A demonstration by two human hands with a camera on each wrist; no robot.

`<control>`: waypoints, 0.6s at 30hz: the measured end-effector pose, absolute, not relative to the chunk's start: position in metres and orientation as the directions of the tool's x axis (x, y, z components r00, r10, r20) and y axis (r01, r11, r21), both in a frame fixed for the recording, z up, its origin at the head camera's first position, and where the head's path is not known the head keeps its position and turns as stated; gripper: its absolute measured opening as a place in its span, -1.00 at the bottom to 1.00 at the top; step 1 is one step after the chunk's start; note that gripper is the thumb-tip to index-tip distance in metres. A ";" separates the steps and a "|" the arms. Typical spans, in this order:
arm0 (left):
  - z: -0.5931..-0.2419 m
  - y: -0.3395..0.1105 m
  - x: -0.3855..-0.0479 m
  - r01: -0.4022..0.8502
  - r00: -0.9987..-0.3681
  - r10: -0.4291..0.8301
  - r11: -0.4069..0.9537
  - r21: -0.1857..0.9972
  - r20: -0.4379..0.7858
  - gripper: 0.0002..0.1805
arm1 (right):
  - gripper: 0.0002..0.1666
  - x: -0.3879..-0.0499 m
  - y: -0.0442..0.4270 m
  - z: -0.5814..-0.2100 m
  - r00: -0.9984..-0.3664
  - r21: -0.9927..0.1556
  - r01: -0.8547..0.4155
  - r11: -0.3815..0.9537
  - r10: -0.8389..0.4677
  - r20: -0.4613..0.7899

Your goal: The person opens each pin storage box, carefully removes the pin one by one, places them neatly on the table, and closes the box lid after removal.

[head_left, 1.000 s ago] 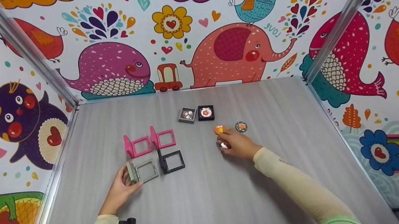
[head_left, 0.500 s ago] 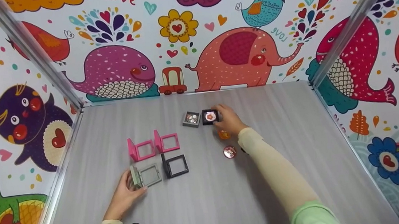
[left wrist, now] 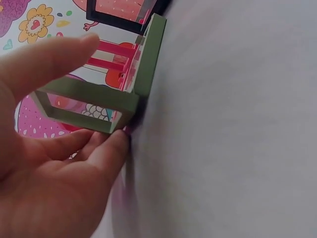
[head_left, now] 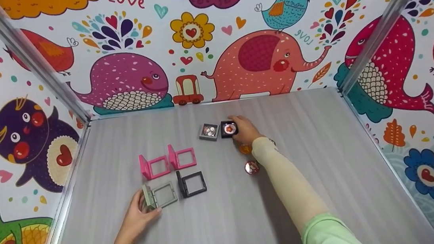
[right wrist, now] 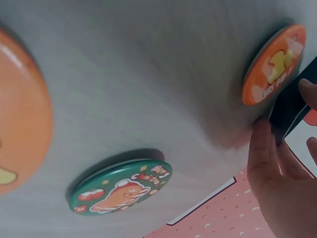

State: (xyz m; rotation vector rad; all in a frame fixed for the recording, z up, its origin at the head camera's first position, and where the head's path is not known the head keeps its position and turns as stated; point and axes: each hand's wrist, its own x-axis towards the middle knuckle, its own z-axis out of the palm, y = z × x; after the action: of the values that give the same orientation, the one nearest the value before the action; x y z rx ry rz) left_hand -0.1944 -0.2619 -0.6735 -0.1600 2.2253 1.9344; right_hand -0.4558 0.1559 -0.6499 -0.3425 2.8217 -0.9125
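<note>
Near the far edge of the desk [head_left: 219,233], the black box [head_left: 223,131] is grasped by the right hand [head_left: 246,130]; grip walls only, off the badge [head_left: 230,128]. Toward the left edge, the left hand [head_left: 135,220] grasps the green frame [head_left: 149,196].

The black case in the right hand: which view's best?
The head view: the black case shows its face and round badge. The right wrist view catches only a cropped part; the left wrist view lacks it.
</note>
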 end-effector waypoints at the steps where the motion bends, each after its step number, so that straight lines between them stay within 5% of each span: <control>1: -0.674 -0.262 -0.194 -0.203 -0.977 0.042 0.146 0.968 -0.211 0.15 | -0.03 -0.456 0.156 -0.651 -0.961 -0.593 -0.176 0.786 -0.268 -0.070; 10: -0.675 -0.263 -0.192 -0.195 -0.979 0.033 0.131 0.972 -0.201 0.15 | -0.08 -0.449 0.169 -0.634 -0.942 -0.584 -0.247 0.773 -0.332 -0.040; 18: -0.675 -0.262 -0.191 -0.178 -0.982 0.038 0.127 0.976 -0.184 0.15 | -0.07 -0.404 0.199 -0.579 -0.873 -0.558 -0.413 0.719 -0.488 0.017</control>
State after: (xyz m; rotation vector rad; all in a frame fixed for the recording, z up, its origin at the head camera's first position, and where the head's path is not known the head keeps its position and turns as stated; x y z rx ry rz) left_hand -0.1906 -0.2619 -0.6747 -0.1402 2.2294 1.9691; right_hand -0.4044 0.1994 -0.5792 -0.7348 2.7897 -0.8580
